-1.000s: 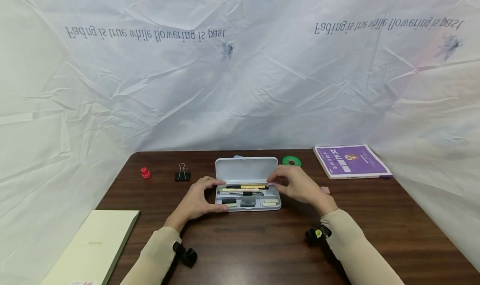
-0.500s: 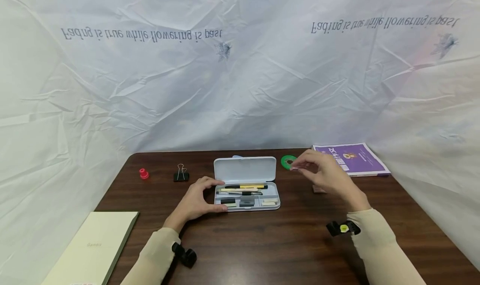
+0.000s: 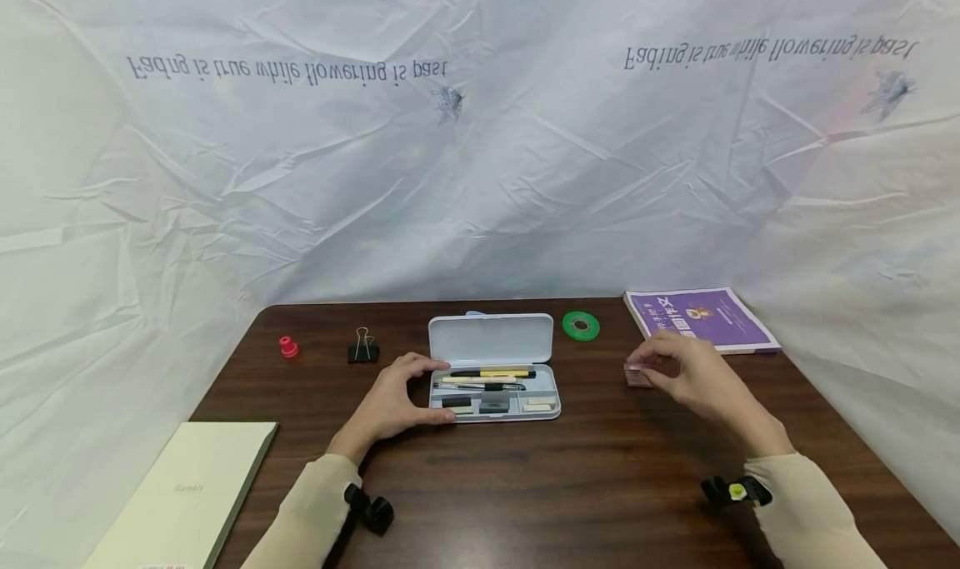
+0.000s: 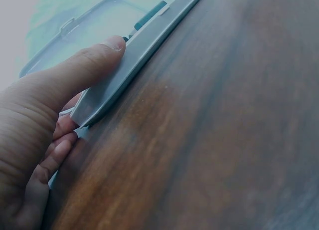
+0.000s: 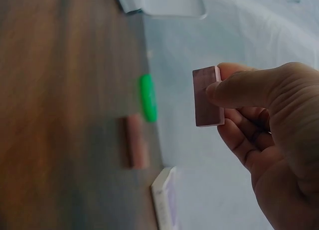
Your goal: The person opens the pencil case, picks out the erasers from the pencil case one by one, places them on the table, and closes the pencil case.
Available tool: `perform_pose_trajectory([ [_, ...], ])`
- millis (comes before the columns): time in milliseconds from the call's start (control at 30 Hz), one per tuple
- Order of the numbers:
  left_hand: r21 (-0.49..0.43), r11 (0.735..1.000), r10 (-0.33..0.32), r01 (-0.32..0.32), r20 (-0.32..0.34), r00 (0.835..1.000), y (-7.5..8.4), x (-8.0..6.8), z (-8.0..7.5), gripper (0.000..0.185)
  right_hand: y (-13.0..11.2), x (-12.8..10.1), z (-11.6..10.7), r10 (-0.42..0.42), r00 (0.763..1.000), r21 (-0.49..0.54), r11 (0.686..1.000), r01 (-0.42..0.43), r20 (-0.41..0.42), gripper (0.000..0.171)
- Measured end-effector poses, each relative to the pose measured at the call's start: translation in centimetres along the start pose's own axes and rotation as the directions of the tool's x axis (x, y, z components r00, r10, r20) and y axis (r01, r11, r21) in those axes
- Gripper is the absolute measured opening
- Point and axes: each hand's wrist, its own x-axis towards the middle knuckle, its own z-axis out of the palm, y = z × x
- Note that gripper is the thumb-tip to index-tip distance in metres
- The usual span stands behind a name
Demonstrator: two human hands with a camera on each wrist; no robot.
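Note:
An open light-grey pencil case (image 3: 492,322) lies mid-table, lid raised at the back. Several pens and pencils (image 3: 487,382) fill its long compartment, with small dark pieces and white pieces in front. My left hand (image 3: 390,402) grips the case's left end, thumb on the front edge and fingers behind. In the right wrist view, my right hand (image 5: 279,105) pinches a small pinkish-brown rectangular block (image 5: 203,108) between thumb and fingers. A similar block (image 5: 134,140) lies on the table beyond it. In the head view my right hand hovers by that block, partly covering it.
A green tape roll (image 3: 581,326) is behind the case's right side, a purple book (image 3: 701,317) at the back right. A black binder clip (image 3: 363,351) and red knob-like piece (image 3: 288,346) are at the left. A cream notebook (image 3: 187,486) lies front left.
My right hand has moved from the case's right end, past the tape roll, to the block at the right, carrying a small pinkish block. The left hand stays on the case.

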Motion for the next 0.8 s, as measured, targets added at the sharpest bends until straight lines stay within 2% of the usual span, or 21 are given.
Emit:
perform_pose_trajectory([
  [133,0.004,1.0,0.0,0.0,-0.004,1.0,0.0,0.0,0.0,0.077,0.7,-1.6,0.3,0.018,1.0,0.0,1.0,-0.018,0.019,0.038],
  [367,0.012,1.0,-0.003,0.003,-0.002,1.0,0.0,0.0,0.0,0.078,1.5,-3.7,1.6,-0.011,1.0,-0.023,1.0,0.011,0.006,0.044],
  [600,0.009,1.0,-0.01,0.01,0.0,1.0,0.1,-0.1,0.0,0.078,2.0,-4.1,2.3,0.012,0.999,0.023,1.0,-0.013,0.034,0.043],
  [800,0.005,1.0,0.004,-0.004,0.0,1.0,0.1,-0.1,0.0,0.078,2.1,-4.1,2.0,0.063,0.992,0.039,0.997,-0.068,0.113,0.041],
])
